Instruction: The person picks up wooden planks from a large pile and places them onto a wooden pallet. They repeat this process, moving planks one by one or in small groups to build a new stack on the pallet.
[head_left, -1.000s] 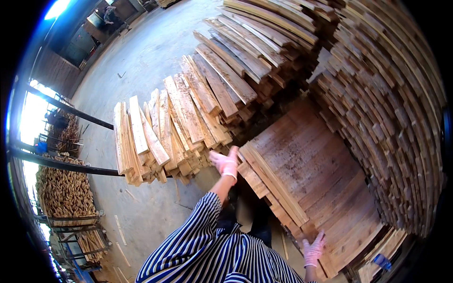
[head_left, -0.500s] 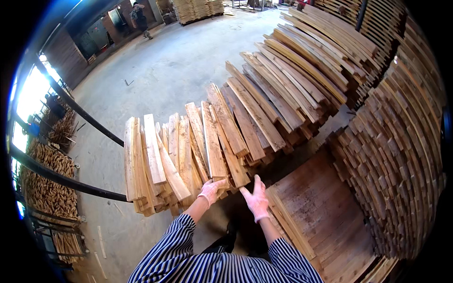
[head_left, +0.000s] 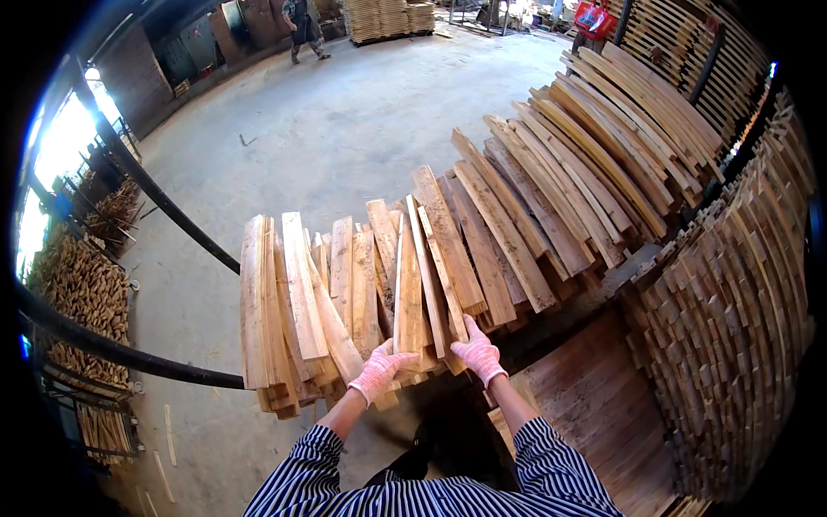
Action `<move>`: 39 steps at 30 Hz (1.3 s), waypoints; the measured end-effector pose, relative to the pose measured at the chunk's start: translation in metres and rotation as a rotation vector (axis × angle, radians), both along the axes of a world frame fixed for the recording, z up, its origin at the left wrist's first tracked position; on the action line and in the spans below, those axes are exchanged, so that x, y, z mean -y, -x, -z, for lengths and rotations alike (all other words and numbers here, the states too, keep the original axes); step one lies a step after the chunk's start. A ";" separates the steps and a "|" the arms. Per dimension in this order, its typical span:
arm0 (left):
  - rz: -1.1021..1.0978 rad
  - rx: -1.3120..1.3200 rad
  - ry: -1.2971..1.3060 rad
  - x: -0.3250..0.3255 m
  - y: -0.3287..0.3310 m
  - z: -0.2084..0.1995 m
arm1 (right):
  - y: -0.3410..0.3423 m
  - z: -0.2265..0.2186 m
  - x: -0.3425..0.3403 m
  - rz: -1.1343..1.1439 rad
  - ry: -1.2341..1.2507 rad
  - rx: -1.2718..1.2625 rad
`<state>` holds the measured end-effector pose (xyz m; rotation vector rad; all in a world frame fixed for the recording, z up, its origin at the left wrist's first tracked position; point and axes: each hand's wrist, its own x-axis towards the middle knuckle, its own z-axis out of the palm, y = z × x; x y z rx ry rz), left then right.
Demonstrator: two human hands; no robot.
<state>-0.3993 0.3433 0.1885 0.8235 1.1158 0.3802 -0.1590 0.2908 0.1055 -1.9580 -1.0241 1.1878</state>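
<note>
My left hand (head_left: 383,372), in a pink-and-white knit glove, is closed around the near end of an upturned wooden board (head_left: 409,302). In a matching glove, my right hand (head_left: 479,351) grips the near end of another board (head_left: 444,280) from its right side. A narrow board (head_left: 428,280) stands on edge between these two. All three lie in a long row of loose boards (head_left: 340,263), their ends toward me. My palms and some fingers are hidden behind the board ends.
To the right stands a tall stack of boards (head_left: 715,345), beside a low wooden platform (head_left: 594,388). Black curved rails (head_left: 129,349) run along the left. Bundled sticks (head_left: 82,284) lie beyond them. A person (head_left: 301,30) is on the concrete floor (head_left: 327,112) near a pallet stack (head_left: 388,19).
Both hands have closed on the board ends, and the boards between them have tipped onto edge. My view has shifted, and the distant person shows more fully.
</note>
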 end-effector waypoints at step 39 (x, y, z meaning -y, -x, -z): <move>0.351 0.957 0.154 0.125 -0.220 -0.005 | -0.061 -0.176 0.283 0.138 0.066 0.370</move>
